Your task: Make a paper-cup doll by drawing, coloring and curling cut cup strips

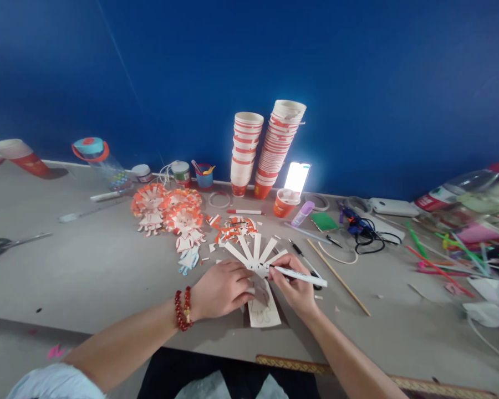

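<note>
A white paper cutout [263, 310] lies on the table in front of me, with strips fanned out at its top, a small drawn face and a faint outline of a figure's legs below. My left hand [224, 288] holds it down from the left, fingers and thumb bent over its edge. In my right hand [293, 288] a white marker pen [301, 275] is pinched, its dark tip at the face, touching or just above it. Orange and white paper scraps [237, 227] are scattered behind the fan. Left of them lie finished-looking paper dolls [187, 227] with orange frilled heads.
Two tall stacks of paper cups [247, 149] stand by the blue wall, beside a lit phone [297, 177] and a cup [286, 204]. Scissors [8, 246] lie far left. A wooden stick [341, 280], a glue gun [353, 219] and cluttered craft supplies [474, 244] are on the right.
</note>
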A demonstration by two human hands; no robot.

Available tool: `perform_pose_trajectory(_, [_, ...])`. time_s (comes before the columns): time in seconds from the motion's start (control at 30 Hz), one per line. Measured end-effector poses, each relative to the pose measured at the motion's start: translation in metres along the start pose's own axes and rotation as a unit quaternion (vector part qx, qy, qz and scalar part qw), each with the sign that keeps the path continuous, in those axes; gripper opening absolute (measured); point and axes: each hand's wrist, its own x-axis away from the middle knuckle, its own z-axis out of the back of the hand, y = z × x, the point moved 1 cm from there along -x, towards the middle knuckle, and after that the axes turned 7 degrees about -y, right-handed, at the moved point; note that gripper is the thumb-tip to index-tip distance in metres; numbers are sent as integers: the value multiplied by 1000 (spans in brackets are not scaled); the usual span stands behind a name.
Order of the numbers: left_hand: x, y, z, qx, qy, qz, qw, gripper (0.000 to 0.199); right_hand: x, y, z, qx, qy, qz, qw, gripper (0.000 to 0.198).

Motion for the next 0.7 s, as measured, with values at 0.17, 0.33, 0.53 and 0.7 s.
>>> perform_pose_trajectory(0.17, [0, -3, 5, 68, 58, 20, 996, 24, 7, -12, 7, -32, -26, 51, 998, 9])
perform_pose_trajectory(0.33, [0, -5, 4, 108, 101, 47, 988, 22, 10, -14, 8, -72, -72, 66, 993, 8])
perform_pose_trajectory(0.53, [-2, -3, 2, 79, 53, 30, 995, 25, 7, -15, 3, -75, -59, 17, 995, 5])
perform_pose_trajectory(0.7, [-1, -1, -1, 51, 21, -18, 998, 23, 1, -7, -5, -91, -35, -49, 994, 5])
